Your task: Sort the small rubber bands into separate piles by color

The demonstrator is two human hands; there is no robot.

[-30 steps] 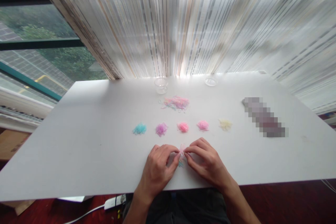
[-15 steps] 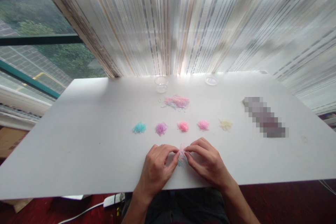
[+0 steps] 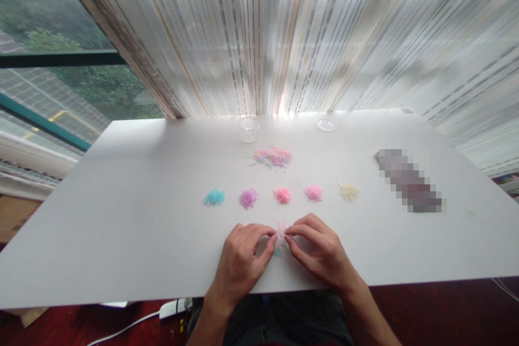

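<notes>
Close to the front edge of the white table lies a small mixed pile of pastel rubber bands point(image 3: 279, 246). My left hand point(image 3: 245, 254) is at its left side, thumb and forefinger pinched together at the bands. From the right, my right hand point(image 3: 318, 248) pinches at the same pile, its fingertips almost meeting the left ones. Single bands between the fingertips are too small to make out clearly. Beyond the hands runs a row of sorted heaps: teal point(image 3: 214, 197), purple point(image 3: 248, 198), coral point(image 3: 283, 195), pink point(image 3: 313, 193) and pale yellow point(image 3: 348, 191).
A larger mixed heap of bands point(image 3: 272, 157) lies behind the row. Farther back stand a clear round tub point(image 3: 248, 131) and a clear lid point(image 3: 326, 125). A blurred-out oblong object point(image 3: 409, 181) rests at the right. Striped curtains point(image 3: 259, 38) hang along the table's back edge.
Both hands stay pinched over the small pile, with only a very slight shift of the fingertips. The heaps look the same; the view has moved a little.
</notes>
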